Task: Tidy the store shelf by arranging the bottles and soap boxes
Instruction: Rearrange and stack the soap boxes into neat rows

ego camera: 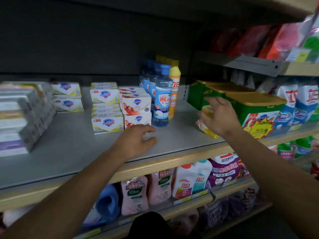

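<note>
On the grey shelf point(72, 149) stand stacks of white-and-yellow soap boxes point(107, 107) and white-and-red soap boxes point(136, 107). Right of them is a row of clear bottles with blue caps point(161, 100) and orange-yellow bottles point(174, 94). My left hand point(138, 137) hovers over the shelf just in front of the red soap boxes, fingers loosely curled and holding nothing. My right hand point(219, 114) is spread over yellow soap packs point(207, 130) lying beside the green boxes; its fingers look relaxed and I cannot see a grip.
Green boxes with yellow lids point(241, 104) sit at the right, white-and-blue detergent bags point(296, 104) beyond them. More soap boxes point(67, 97) and grey multipacks point(22, 114) fill the left. Refill pouches point(134, 194) line the shelf below; red packs point(259, 42) the shelf above.
</note>
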`<state>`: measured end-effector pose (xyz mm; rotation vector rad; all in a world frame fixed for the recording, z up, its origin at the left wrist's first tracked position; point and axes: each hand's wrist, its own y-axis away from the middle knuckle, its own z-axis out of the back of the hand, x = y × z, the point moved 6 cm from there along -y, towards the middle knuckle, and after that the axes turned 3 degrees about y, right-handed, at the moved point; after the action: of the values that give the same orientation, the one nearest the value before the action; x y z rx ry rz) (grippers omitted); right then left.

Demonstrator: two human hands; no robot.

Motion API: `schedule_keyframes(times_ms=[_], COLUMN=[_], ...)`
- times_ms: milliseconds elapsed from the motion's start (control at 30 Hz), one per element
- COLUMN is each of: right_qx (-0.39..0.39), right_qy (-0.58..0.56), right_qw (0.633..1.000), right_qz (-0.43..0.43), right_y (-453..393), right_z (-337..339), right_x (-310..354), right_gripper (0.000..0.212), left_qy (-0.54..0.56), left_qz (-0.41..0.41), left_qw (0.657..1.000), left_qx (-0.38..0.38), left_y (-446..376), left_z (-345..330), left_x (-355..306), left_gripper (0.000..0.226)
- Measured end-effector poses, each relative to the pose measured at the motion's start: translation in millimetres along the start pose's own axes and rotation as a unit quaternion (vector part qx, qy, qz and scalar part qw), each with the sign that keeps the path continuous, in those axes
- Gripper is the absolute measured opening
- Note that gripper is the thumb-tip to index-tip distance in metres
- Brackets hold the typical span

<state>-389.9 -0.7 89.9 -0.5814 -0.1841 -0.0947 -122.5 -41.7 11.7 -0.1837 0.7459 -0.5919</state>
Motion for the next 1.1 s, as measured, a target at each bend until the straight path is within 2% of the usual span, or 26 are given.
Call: schedule_keyframes(times_ms=[200,300,433,533,667,800,1100], right_qx=[0.020,0.045,0.084,0.108,0.122,0.144,0.190], right_qy=[-0.104,-0.148,-0.176,-0.186,-0.193,-0.154,-0.067], right_qw=[0.987,0.972,0.956,0.946,0.942,0.948,0.962], right_qz=[0.121,0.175,0.218,0.242,0.246,0.237,0.184], right_y=[6,9,11,10,-2,-31,-97], right_z=[-32,-54,-82,-101,-126,-158,-238], right_x=[136,204,278,322,364,395,440], right_gripper=[0.053,0.053,0.053,0.056,0.060,0.062,0.062], left_qy=[0.001,-0.064,-0.154,-0.199,-0.217,-0.219,-0.208], left_qz=[0.029,0.041,0.084,0.145,0.170,0.141,0.101], left_qw=[0.990,0.975,0.939,0.924,0.926,0.924,0.923], left_qx=[-0.136,-0.207,-0.296,-0.292,-0.256,-0.281,-0.307], left_y=[63,97,137,156,166,167,165], left_z=[93,155,227,251,255,250,246], left_x=[35,48,81,118,154,178,198], left_gripper=[0.031,0.036,0.029,0.032,0.048,0.051,0.039])
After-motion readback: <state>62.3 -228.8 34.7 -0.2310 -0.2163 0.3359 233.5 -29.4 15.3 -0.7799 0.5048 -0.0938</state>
